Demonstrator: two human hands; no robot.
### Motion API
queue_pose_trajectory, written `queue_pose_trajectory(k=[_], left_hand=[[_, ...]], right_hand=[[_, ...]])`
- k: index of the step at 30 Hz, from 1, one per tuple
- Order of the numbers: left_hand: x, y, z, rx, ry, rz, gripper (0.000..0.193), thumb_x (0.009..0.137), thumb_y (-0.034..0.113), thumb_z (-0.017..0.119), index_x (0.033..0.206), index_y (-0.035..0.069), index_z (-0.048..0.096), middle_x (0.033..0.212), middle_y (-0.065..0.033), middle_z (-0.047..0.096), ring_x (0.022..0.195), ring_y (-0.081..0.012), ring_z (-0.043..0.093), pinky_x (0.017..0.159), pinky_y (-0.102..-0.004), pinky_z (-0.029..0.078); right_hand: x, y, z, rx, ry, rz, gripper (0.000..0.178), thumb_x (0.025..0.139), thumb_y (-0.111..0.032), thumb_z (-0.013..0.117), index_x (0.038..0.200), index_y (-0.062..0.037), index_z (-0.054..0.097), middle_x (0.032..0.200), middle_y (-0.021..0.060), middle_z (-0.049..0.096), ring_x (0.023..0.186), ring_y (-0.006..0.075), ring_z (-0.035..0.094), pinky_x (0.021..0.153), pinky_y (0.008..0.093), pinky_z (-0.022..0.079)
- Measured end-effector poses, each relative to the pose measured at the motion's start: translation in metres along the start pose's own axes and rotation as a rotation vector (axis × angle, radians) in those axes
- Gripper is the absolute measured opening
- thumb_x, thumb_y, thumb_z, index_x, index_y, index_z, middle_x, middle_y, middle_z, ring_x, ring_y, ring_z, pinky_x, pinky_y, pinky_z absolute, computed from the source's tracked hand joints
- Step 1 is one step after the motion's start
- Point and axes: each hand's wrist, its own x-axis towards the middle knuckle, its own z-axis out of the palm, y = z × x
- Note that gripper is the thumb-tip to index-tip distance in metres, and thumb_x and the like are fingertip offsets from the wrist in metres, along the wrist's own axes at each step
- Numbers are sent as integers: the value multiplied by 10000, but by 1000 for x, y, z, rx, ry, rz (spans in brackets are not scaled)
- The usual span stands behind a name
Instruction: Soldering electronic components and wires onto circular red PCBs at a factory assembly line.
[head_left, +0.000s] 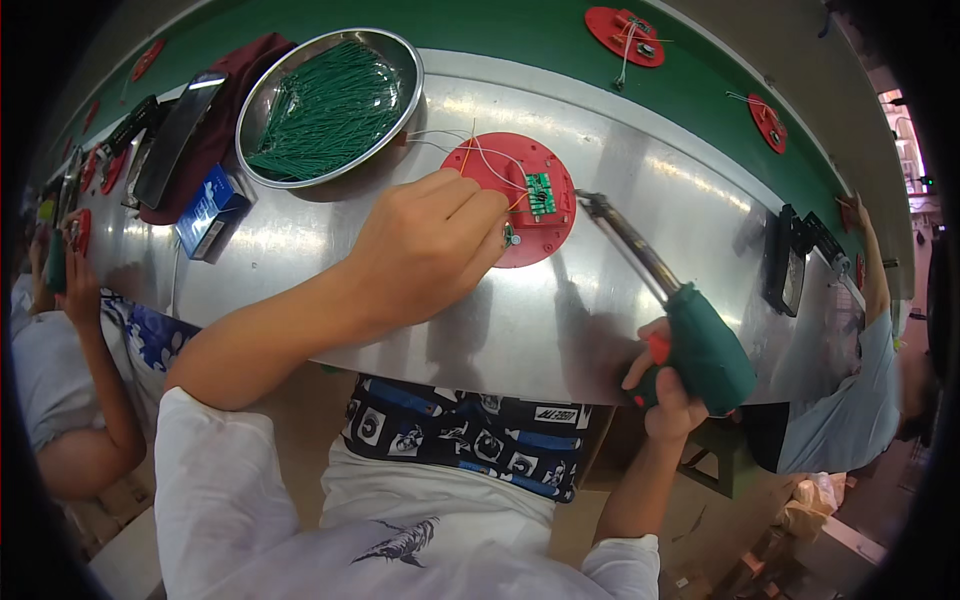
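The left hand [430, 235] covers the red disc's [545, 238] left near edge. A green circuit board [540, 195] sits on the disc. Right of the disc, the right hand [668, 395] grips a green-handled soldering gun [705, 340], its tip near the disc's rim. Left of the disc, a steel bowl [419, 85] of green wires [330, 110] and a blue box [212, 212] rest on the metal table [670, 180].

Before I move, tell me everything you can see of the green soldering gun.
The soldering gun has a dark green, plastic-looking body, a red trigger and a long metal barrel with a dark tip. The right hand grips it near the front edge of the metal table, barrel slanting up-left, tip near the right rim of the red disc; whether they touch is unclear.
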Motion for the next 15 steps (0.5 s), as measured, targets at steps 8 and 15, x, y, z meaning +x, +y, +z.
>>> queue_pose_trajectory(k=[8, 15], left_hand=[[2, -6, 18, 33, 183, 14, 140, 787, 69, 675, 726, 48, 551, 606, -69, 528, 540, -247, 548, 478, -373, 456], [-3, -8, 19, 37, 142, 8, 134, 746, 26, 700, 746, 39, 566, 616, -73, 561, 521, -241, 560, 470, -361, 454]], right_hand=[[4, 4, 5, -110, -113, -13, 527, 899, -202, 647, 1309, 94, 499, 1012, 206, 625, 549, 188, 568, 476, 271, 466], [4, 2, 6, -63, -112, 32, 502, 892, -176, 651, 1296, 85, 507, 1008, 204, 621, 552, 198, 583, 473, 278, 472]])
